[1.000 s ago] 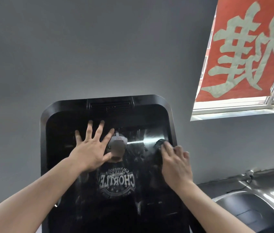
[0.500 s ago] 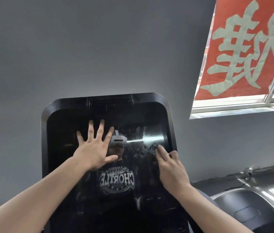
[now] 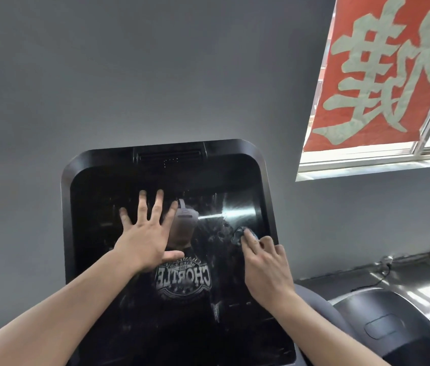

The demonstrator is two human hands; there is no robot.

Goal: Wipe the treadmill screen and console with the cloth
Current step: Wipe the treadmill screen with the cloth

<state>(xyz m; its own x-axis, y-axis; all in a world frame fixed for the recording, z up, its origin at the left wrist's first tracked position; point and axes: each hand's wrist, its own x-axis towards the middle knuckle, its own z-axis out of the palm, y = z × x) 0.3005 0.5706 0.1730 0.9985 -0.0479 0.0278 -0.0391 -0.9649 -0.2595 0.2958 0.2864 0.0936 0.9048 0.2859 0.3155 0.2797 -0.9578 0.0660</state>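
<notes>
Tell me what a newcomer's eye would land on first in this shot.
First the glossy black treadmill screen at centre, streaked with smears and mirroring a printed T-shirt. On it the left hand lies flat with fingers spread, while the right hand presses a small dark cloth against the screen's right side. At upper right, a red banner with a large pale character hangs in the window.

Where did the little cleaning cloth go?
The cloth is bunched under the fingertips of the right hand, pressed on the right side of the black treadmill screen, just below the bright glare streak.
</notes>
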